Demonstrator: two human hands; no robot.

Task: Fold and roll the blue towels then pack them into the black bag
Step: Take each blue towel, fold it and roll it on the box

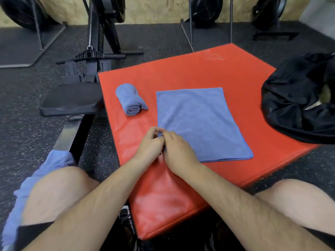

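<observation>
A folded blue towel [201,122] lies flat on the red pad [181,69]. Both hands meet at its near left corner. My left hand [149,146] pinches that corner with curled fingers, and my right hand [178,151] grips the same edge beside it. A rolled blue towel [130,99] lies on the pad to the left of the flat one. The black bag [297,98] sits slumped on the pad's right corner, its opening toward the right edge of view.
More blue towels [36,178] hang by my left knee. A black rowing machine seat [72,100] and rail stand left of the pad. Black exercise machines [101,24] line the back wall. The floor is dark speckled rubber.
</observation>
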